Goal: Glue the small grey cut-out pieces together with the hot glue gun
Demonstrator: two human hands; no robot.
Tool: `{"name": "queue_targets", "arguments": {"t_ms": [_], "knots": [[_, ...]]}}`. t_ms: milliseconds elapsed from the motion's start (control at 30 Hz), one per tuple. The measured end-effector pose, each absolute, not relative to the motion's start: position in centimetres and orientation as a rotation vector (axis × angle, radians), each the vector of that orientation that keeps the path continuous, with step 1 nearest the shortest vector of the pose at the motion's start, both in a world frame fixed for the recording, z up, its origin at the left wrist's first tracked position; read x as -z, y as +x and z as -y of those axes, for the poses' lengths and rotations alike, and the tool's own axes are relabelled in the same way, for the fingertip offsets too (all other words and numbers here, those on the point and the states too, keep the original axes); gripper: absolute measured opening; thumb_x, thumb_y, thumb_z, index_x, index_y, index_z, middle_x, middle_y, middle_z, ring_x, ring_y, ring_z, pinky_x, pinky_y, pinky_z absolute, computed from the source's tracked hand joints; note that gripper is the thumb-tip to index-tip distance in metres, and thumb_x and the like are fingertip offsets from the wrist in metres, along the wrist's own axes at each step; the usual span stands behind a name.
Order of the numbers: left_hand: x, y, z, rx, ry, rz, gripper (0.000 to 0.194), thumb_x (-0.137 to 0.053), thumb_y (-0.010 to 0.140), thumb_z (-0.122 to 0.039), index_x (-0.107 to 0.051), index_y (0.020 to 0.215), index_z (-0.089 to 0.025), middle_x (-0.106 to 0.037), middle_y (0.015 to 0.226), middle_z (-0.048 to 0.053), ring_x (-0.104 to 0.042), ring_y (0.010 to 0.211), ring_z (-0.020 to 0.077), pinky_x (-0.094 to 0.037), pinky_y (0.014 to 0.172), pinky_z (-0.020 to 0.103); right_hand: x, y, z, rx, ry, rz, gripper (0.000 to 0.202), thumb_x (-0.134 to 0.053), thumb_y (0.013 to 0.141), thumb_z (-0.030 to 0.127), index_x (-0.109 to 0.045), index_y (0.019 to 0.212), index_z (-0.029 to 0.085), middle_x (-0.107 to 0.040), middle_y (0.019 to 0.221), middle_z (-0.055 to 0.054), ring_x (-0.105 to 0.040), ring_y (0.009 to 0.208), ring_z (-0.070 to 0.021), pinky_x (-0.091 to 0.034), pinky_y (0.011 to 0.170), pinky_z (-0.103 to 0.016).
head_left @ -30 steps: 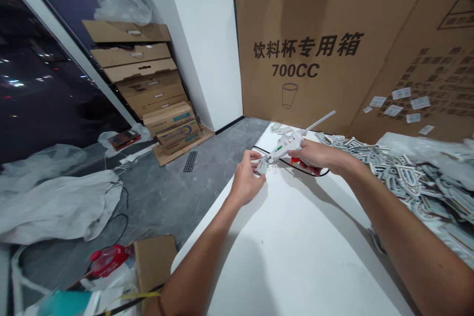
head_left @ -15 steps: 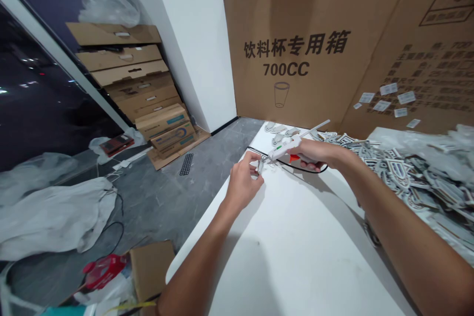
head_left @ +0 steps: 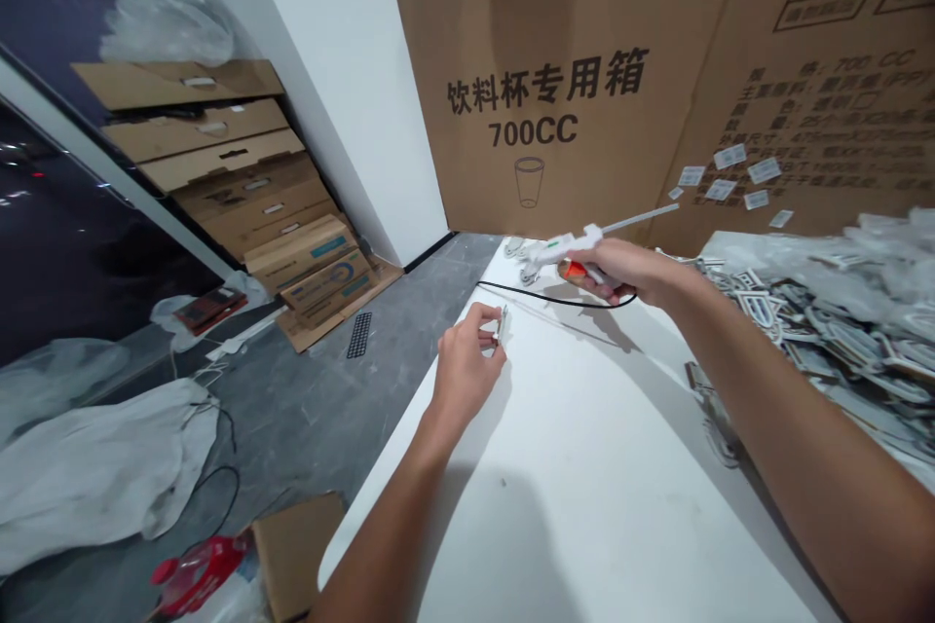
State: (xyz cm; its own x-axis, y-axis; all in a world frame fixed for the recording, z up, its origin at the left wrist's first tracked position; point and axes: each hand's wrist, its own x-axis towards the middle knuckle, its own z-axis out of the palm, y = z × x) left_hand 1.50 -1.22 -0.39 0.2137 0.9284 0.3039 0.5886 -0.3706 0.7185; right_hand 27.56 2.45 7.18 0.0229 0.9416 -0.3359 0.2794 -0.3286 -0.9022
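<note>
White glue gun [head_left: 566, 248] raised over table, small flat piece [head_left: 503, 324] pinched edge-on

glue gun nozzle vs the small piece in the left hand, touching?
Apart. The head view shows the glue gun lifted in the right hand, bare table between its nozzle and the small piece pinched by the left hand.

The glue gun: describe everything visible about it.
The glue gun is white, seemingly plastic, with a small green mark on its side and an orange trigger. A pale glue stick juts from its rear, up and to the right. The right hand grips its handle and holds it above the white table, nozzle pointing left. A black cord runs below it across the table. The left hand is apart from it.
</note>
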Motion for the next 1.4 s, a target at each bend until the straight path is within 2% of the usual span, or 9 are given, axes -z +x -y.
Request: {"name": "queue_targets", "arguments": {"t_ms": [333,567,667,767,867,1033,1133,1233,1400], "knots": [[1.0,1.3,1.3,-1.012,1.864,-1.501,0.056,-0.077,0.075,-0.009,-0.062,0.127,-0.025,-0.074,0.097,0.0,-0.073,0.073,0.0142,-0.06,0.072,0.026,-8.5,26.4,-2.7,-0.929,-1.312,0.909,0.021,-0.061,0.105,0.031,-0.053,0.088,0.021,-0.058,0.067,0.001,-0.058,0.05,-0.0125,-0.054,0.048,-0.024],[0.4,0.5,1.8,-0.796,2.093,-1.462,0.066,-0.084,0.08,-0.034,-0.056,0.14,-0.027,-0.068,0.079,-0.005,-0.067,0.075,0.019,-0.056,0.085,0.037,-8.5,25.6,-2.5,-0.938,-1.361,0.933,0.011,-0.06,0.103,0.022,-0.056,0.093,0.02,-0.064,0.075,-0.001,-0.057,0.054,-0.011,-0.053,0.052,-0.023],[-0.1,0.1,2.0,-0.778,2.247,-1.473,0.066,-0.079,0.081,-0.026,-0.055,0.143,-0.028,-0.071,0.105,0.002,-0.067,0.1,0.025,-0.053,0.097,0.043,-8.2,25.6,-2.4,-0.961,-1.379,0.984,0.004,-0.061,0.101,0.018,-0.059,0.097,0.018,-0.069,0.082,-0.004,-0.053,0.054,-0.0097,-0.048,0.05,-0.022],[0.0,-0.3,1.9,-0.789,2.367,-1.33,0.075,-0.07,0.084,-0.014,-0.047,0.154,-0.029,-0.063,0.14,0.008,-0.056,0.134,0.0284,-0.044,0.115,0.045,-7.9,25.7,-2.4,-1.02,-1.383,1.035,0.003,-0.063,0.099,0.018,-0.06,0.097,0.019,-0.068,0.084,-0.005,-0.051,0.055,-0.0101,-0.044,0.049,-0.023],[0.5,-0.5,1.6,-0.743,2.395,-1.246,0.071,-0.063,0.092,-0.014,-0.043,0.158,-0.03,-0.062,0.144,0.008,-0.054,0.138,0.0259,-0.041,0.119,0.043,-7.5,25.7,-2.4,-1.024,-1.428,1.059,0.013,-0.07,0.095,0.027,-0.058,0.093,0.02,-0.063,0.079,-0.003,-0.052,0.057,-0.012,-0.043,0.049,-0.025],[0.6,-0.5,1.3,-0.727,2.36,-1.495,0.057,-0.076,0.09,-0.027,-0.057,0.143,-0.027,-0.071,0.11,0.003,-0.066,0.108,0.0266,-0.05,0.1,0.044,-6.9,25.9,-2.5,-0.992,-1.475,1.295,0.018,-0.073,0.089,0.029,-0.059,0.091,0.02,-0.064,0.076,-0.001,-0.051,0.06,-0.0127,-0.042,0.056,-0.026],[0.5,-0.5,1.3,-0.74,2.279,-1.651,0.053,-0.084,0.084,-0.037,-0.063,0.13,-0.023,-0.07,0.104,0.004,-0.067,0.101,0.0265,-0.052,0.093,0.042,-6.7,26.2,-2.5,-0.888,-1.508,1.511,0.021,-0.074,0.087,0.036,-0.063,0.092,0.019,-0.06,0.071,0.001,-0.052,0.063,-0.0145,-0.039,0.058,-0.027],[0.6,-0.6,1.3,-0.769,2.3,-1.631,0.041,-0.083,0.082,-0.033,-0.068,0.118,-0.022,-0.071,0.112,0.006,-0.067,0.101,0.025,-0.051,0.09,0.039,-6.7,26.5,-2.4,-0.788,-1.52,1.663,0.03,-0.068,0.092,0.049,-0.067,0.092,0.02,-0.059,0.07,0.0,-0.053,0.065,-0.0166,-0.037,0.06,-0.028],[0.9,-0.7,1.0,-0.838,2.221,-1.72,0.016,-0.079,0.083,-0.028,-0.071,0.095,-0.021,-0.072,0.095,0.003,-0.068,0.089,0.0215,-0.049,0.084,0.035,-6.9,26.4,-1.9,-0.823,-1.437,2.139,0.051,-0.052,0.101,0.062,-0.062,0.072,0.02,-0.06,0.068,-0.003,-0.052,0.066,-0.0181,-0.037,0.064,-0.03]]}}
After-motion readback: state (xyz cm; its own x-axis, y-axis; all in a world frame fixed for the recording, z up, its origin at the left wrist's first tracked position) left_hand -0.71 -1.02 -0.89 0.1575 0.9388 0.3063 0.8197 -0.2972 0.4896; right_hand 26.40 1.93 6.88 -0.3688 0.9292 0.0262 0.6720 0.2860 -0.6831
